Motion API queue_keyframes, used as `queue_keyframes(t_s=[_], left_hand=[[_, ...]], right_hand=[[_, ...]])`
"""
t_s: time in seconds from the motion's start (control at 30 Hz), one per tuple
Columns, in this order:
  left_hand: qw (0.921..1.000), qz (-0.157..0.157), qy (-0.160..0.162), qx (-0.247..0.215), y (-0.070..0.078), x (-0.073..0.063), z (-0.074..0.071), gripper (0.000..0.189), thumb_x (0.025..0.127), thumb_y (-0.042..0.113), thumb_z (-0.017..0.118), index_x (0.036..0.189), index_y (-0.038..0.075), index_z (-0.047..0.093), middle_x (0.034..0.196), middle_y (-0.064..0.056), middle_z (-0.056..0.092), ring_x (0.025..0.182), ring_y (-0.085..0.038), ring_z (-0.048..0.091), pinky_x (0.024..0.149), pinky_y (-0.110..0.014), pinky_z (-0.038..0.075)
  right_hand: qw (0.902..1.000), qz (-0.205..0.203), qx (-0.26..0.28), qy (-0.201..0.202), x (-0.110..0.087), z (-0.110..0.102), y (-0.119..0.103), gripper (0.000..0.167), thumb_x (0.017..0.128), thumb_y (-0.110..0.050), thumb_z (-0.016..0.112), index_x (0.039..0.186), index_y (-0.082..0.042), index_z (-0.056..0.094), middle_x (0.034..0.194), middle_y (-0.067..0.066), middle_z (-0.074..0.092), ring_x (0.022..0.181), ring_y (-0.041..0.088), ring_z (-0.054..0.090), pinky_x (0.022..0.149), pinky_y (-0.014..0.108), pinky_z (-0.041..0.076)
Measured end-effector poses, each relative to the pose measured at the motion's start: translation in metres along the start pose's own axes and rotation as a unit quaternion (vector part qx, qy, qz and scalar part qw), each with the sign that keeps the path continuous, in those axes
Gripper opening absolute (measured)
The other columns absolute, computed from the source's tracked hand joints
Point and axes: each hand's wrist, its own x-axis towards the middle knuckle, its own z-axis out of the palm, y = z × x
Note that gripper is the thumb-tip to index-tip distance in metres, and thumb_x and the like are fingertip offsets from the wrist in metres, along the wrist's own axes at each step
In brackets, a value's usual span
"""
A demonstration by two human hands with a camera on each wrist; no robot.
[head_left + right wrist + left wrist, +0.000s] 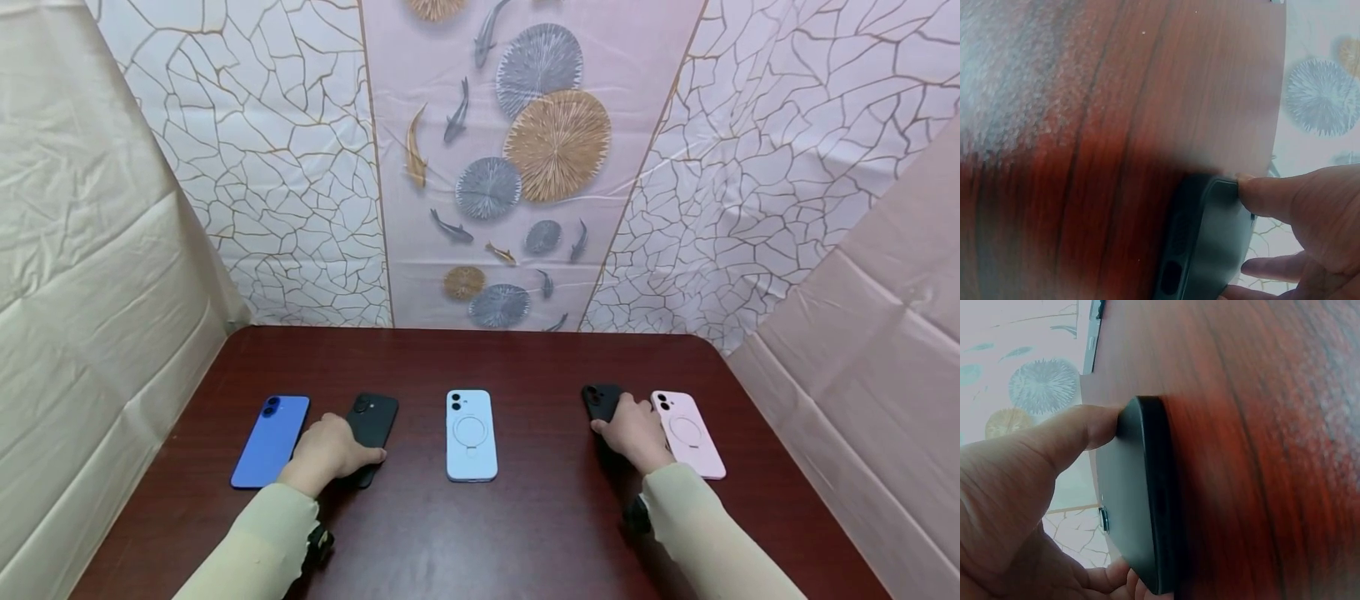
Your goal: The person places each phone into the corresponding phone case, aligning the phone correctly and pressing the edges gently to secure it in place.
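My left hand [328, 454] grips a dark grey-green phone [375, 419] by its long edges, thumb on one side and fingertips on the other. In the left wrist view that phone [1129, 481] is close over the tabletop, its bottom edge towards the camera. My right hand [636, 432] holds a black phone [600, 400] by its sides, thumb on the left edge. The right wrist view shows this phone [1216, 237] with a rim round its back and an opening in the bottom end. My palm hides much of it from the head camera.
A blue phone [272, 442] lies left of my left hand. Midway between the hands is a light blue phone [471, 446] with a ring on its back. A pink phone [693, 442] lies close to my right hand. All rest on the dark red wooden table [525, 533].
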Motion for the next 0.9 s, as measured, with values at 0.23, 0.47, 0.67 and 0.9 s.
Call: queue_keyframes(t_s=[0.23, 0.47, 0.67, 0.9], left_hand=[[0.9999, 0.011, 0.005, -0.008, -0.003, 0.0, 0.001, 0.106, 0.072, 0.059, 0.076, 0.127, -0.023, 0.038, 0.103, -0.03, 0.055, 0.081, -0.032, 0.055, 0.07, -0.047, 0.05], [0.9994, 0.023, 0.013, -0.022, -0.006, 0.0, 0.001, 0.074, 0.083, 0.055, 0.069, 0.108, -0.014, 0.059, 0.086, -0.018, 0.058, 0.07, -0.026, 0.055, 0.061, -0.041, 0.048], [0.9977, 0.024, 0.008, -0.062, -0.008, 0.0, -0.002, 0.056, 0.098, 0.042, 0.053, 0.109, -0.013, 0.058, 0.081, -0.014, 0.058, 0.068, -0.024, 0.054, 0.061, -0.038, 0.046], [0.9916, 0.03, 0.003, -0.126, -0.01, 0.004, -0.006, 0.039, 0.102, 0.027, 0.045, 0.104, -0.01, 0.057, 0.095, -0.019, 0.059, 0.082, -0.028, 0.056, 0.07, -0.041, 0.046]], right_hand=[[0.9999, -0.001, 0.006, 0.01, -0.003, 0.001, -0.001, 0.079, 0.09, -0.037, 0.067, 0.138, 0.014, 0.032, 0.125, 0.045, 0.035, 0.112, 0.061, 0.037, 0.084, 0.064, 0.04], [0.9989, -0.005, 0.036, 0.031, -0.002, 0.004, 0.001, 0.083, 0.088, -0.035, 0.07, 0.145, 0.006, 0.028, 0.13, 0.041, 0.029, 0.107, 0.059, 0.043, 0.081, 0.064, 0.042], [0.9982, -0.002, 0.047, 0.037, 0.0, 0.003, 0.004, 0.087, 0.086, -0.036, 0.072, 0.145, 0.009, 0.026, 0.132, 0.043, 0.03, 0.113, 0.058, 0.041, 0.085, 0.063, 0.042], [0.9977, 0.001, 0.061, 0.027, 0.002, -0.006, 0.002, 0.074, 0.092, -0.028, 0.063, 0.139, 0.017, 0.027, 0.127, 0.043, 0.042, 0.111, 0.053, 0.048, 0.085, 0.057, 0.045]])
